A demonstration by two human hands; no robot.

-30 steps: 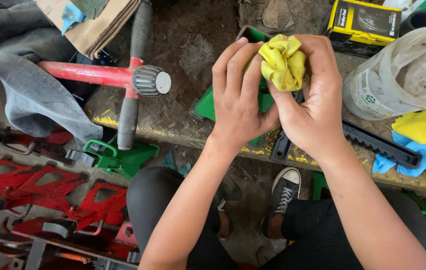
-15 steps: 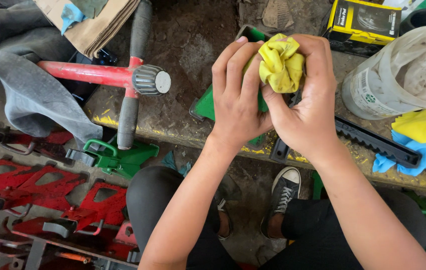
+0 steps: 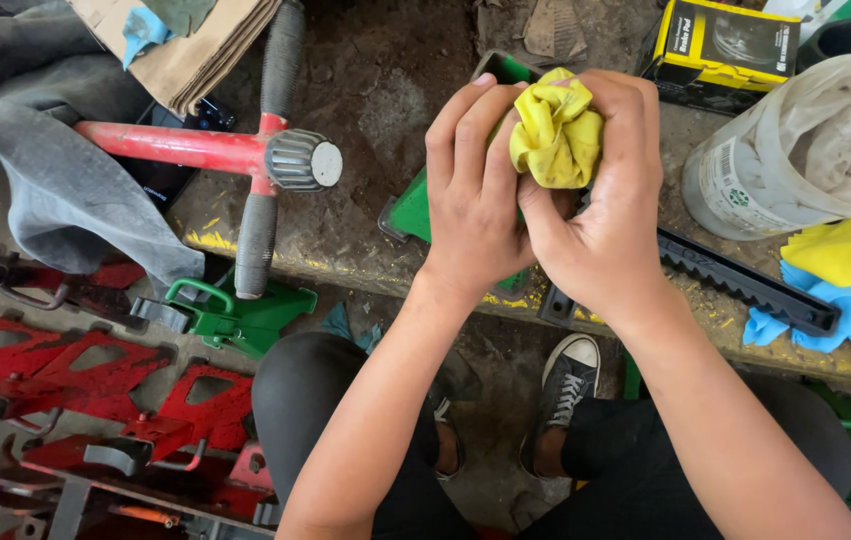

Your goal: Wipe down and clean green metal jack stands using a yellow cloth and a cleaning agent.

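Dirty counter seen from above w/ a red T-shaped tool at left, a plastic-wrapped tub at right. Centre: green metal part, long axis running up-right to down-left, mostly hidden. Left hand & right hand both closed round a balled yellow rag, pressed onto the part.

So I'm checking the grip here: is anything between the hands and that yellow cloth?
Nothing visible. The left hand and right hand both press straight onto the bunched yellow cloth, fingers wrapped around its sides. A green part lies beneath the hands, mostly hidden; whether the cloth touches it cannot be told.
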